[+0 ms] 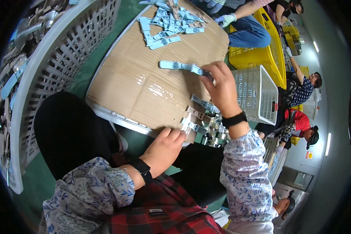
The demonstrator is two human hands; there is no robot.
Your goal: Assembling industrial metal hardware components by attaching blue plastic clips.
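My right hand [221, 84] is over the right side of the cardboard-covered table [121, 78], its fingers pinching the near end of a long, light-blue plastic clip-like piece [175, 65]. The other end of this piece points left across the cardboard. At the near table edge, my left hand [165, 146] has its fingers curled together; what they hold, if anything, is hidden. Just right of its fingertips lie a beige piece [195, 113] and a blue piece [194, 126] of similar shape. Small shiny metal parts [218, 130] sit beside them, below my right wrist.
Blue and beige pieces [169, 23] are heaped at the table's far end. A grey crate [62, 58] full of parts stands at left. A white basket [261, 93] and yellow crate [257, 58] are at right. A co-worker's gloved hand [225, 19] is beyond the heap.
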